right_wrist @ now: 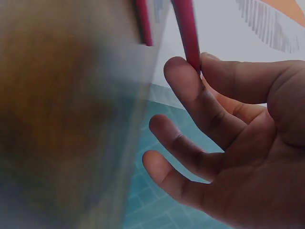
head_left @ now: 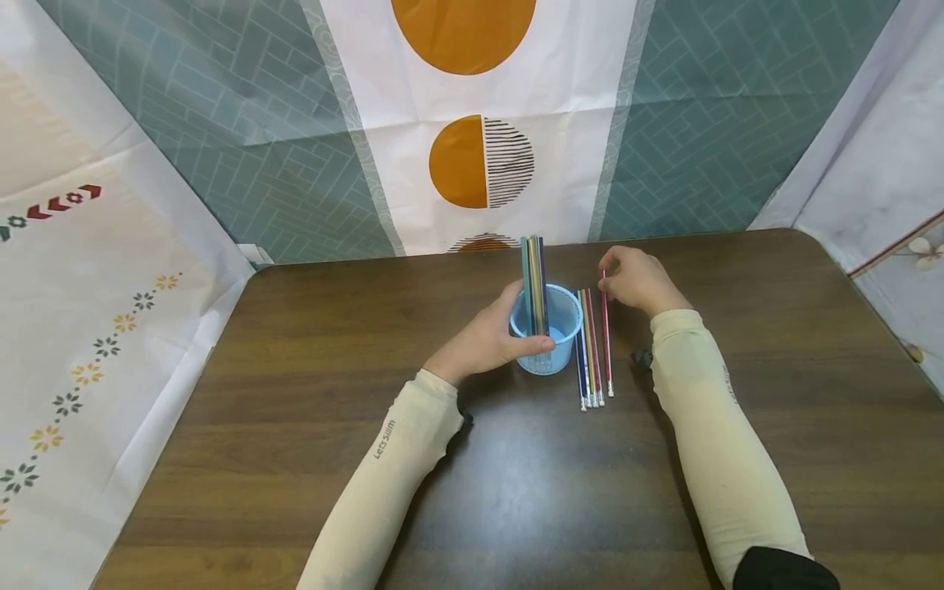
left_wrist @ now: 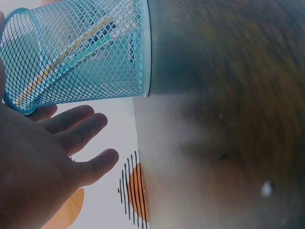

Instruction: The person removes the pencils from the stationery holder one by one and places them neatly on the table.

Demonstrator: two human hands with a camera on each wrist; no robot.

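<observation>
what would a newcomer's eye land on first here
Probably the light-blue mesh cup towards the back of the table, pencils poking from it and the left hand holding it. Next, the red pencil pinched by the right hand, right of a row of pencils. A big orange disc marks the cloth behind.

a blue mesh cup (head_left: 562, 354) holds several pencils (head_left: 534, 279) beside a pencil row (head_left: 591, 348).

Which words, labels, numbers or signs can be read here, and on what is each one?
"Let's slim", in small letters: left sleeve.
Right sleeve: a marking, too small and blurred to read.
Pencils and blue mesh cup: nothing readable.
</observation>
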